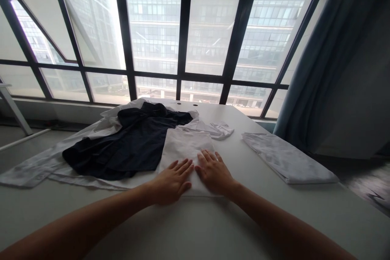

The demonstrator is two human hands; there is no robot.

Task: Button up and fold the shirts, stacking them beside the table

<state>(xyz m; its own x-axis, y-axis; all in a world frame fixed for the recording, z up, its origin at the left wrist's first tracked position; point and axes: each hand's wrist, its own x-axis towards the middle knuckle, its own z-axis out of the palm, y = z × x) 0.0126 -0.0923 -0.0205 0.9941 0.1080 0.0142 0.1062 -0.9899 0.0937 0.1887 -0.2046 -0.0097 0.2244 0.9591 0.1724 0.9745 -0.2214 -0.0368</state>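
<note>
A white garment point(189, 142), folded into a flat rectangle, lies in front of me on the table. My left hand point(173, 183) rests flat on its near left part, fingers stretched out. Close beside it, my right hand point(215, 172) presses flat on the near right part, fingers also extended. Neither hand grips anything. Left of the folded garment, touching or just under its edge, a dark navy garment point(128, 142) is spread out. Beneath that, white shirts point(36, 172) reach toward the left, one sleeve at the table's edge.
The white table point(195, 227) extends toward large black-framed windows point(213, 32). At the right edge lies another folded white garment point(289, 160). A blue curtain point(317, 61) hangs beyond it. Part of a white frame point(15, 109) stands at the far left.
</note>
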